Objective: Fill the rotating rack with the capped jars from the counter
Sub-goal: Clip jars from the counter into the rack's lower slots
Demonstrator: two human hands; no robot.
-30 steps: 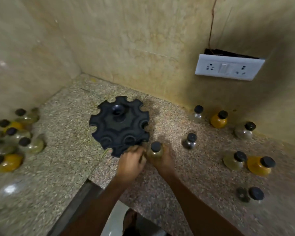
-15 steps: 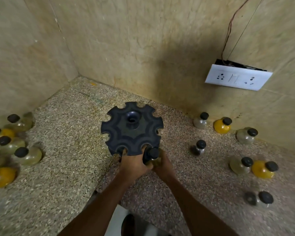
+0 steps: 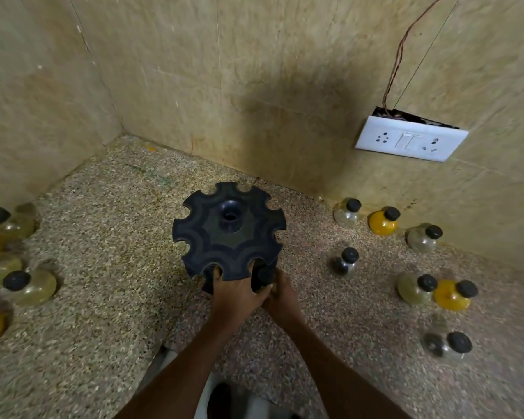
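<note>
The black rotating rack stands in the counter's corner, its notched top disc showing no jars in the far notches. My left hand grips the rack's near rim, fingers hooked into a notch. My right hand holds a black-capped jar against the near right notch; only its cap shows, the glass is hidden by my fingers. Several capped jars stand on the right, among them a yellow one and a dark one. More jars stand on the left.
Tiled walls close the corner behind and to the left of the rack. A white socket plate with loose wires hangs on the right wall. The speckled stone counter has its front edge just below my forearms.
My right hand carried the jar from the counter up to the rack's near right notch. My left hand moved from the base to the top rim. The view pulled closer.
</note>
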